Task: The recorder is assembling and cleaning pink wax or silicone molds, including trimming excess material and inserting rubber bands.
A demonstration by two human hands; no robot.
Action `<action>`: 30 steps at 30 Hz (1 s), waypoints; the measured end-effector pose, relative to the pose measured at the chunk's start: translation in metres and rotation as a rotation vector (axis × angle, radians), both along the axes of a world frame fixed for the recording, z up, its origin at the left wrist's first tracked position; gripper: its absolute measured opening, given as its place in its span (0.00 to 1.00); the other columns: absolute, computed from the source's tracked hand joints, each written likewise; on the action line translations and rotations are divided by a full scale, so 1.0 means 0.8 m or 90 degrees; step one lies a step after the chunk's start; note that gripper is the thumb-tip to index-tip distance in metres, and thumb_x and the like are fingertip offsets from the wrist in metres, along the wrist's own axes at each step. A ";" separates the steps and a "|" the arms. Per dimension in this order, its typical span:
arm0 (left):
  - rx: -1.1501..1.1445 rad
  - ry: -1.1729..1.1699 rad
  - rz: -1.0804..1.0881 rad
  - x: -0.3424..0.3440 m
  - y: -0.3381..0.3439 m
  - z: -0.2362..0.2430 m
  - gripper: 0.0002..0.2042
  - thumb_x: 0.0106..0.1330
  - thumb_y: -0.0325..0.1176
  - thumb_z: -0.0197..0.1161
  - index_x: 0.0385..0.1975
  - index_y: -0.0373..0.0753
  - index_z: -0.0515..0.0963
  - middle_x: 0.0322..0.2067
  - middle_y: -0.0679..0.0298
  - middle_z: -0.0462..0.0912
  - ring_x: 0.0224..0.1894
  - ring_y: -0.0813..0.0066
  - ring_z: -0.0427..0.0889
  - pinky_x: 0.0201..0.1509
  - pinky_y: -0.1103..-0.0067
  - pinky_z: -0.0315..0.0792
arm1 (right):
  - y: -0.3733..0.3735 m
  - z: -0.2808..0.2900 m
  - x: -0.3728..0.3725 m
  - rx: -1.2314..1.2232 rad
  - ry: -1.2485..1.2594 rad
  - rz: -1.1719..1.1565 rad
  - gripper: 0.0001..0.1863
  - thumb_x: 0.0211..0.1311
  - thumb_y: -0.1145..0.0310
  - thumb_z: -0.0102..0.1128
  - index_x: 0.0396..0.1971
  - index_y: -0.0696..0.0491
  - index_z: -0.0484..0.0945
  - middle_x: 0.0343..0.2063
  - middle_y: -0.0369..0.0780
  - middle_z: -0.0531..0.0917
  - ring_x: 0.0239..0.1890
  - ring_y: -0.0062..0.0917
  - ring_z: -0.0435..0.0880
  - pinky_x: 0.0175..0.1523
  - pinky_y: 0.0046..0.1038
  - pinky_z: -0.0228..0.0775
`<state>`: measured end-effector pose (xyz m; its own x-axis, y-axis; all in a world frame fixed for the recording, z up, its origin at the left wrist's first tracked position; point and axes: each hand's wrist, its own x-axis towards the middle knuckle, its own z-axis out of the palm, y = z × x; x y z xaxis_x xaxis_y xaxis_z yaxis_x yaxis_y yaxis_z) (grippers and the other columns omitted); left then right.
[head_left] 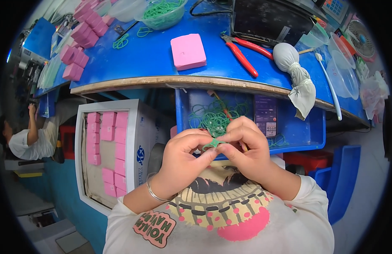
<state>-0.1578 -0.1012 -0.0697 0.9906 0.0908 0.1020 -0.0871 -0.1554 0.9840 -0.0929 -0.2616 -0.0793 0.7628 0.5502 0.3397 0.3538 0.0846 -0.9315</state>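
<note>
Low in front of my chest, above the open blue drawer, my left hand (pixel 183 154) and my right hand (pixel 249 146) meet at the fingertips. Between them they pinch a small green piece (pixel 213 144) with a thin loop at its left side; its exact kind is not clear. Both hands are closed, thumbs and forefingers pressed together. A thin yellowish stick (pixel 244 147) shows beside my right fingers; whether they hold it cannot be told. Just beyond my hands, a tangle of thin green rings (pixel 215 120) lies in the blue drawer (pixel 304 142).
On the blue bench (pixel 149 55) are a pink block (pixel 188 51), red-handled pliers (pixel 242 55), a knotted white cloth bundle (pixel 285 57) and a bowl of green rings (pixel 163 21). More pink blocks fill a white box (pixel 136 127) at left. Another person (pixel 30 135) is far left.
</note>
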 end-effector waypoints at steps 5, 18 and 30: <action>-0.043 -0.003 0.032 -0.001 -0.005 0.013 0.07 0.52 0.21 0.65 0.31 0.33 0.79 0.30 0.62 0.77 0.31 0.80 0.75 0.35 0.85 0.70 | -0.006 -0.004 0.001 0.021 -0.050 -0.022 0.05 0.51 0.77 0.62 0.30 0.56 0.78 0.27 0.36 0.74 0.23 0.15 0.68 0.27 0.18 0.59; 0.037 -0.081 -0.002 -0.010 0.015 0.011 0.08 0.50 0.19 0.66 0.30 0.33 0.78 0.30 0.63 0.76 0.31 0.79 0.73 0.36 0.84 0.68 | -0.004 0.006 -0.013 0.022 0.035 0.018 0.07 0.50 0.80 0.61 0.31 0.58 0.77 0.26 0.38 0.76 0.24 0.17 0.71 0.27 0.19 0.61; 0.071 -0.120 -0.056 -0.007 0.010 0.022 0.14 0.47 0.23 0.69 0.36 0.35 0.80 0.33 0.63 0.73 0.36 0.76 0.74 0.38 0.82 0.69 | -0.005 0.009 -0.016 0.041 -0.003 0.003 0.07 0.48 0.82 0.61 0.29 0.58 0.77 0.27 0.39 0.78 0.26 0.18 0.73 0.26 0.18 0.62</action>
<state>-0.1631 -0.0929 -0.0522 0.9569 -0.0168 0.2900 -0.2851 -0.2465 0.9263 -0.1054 -0.2658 -0.0725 0.7587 0.5304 0.3782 0.3583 0.1451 -0.9223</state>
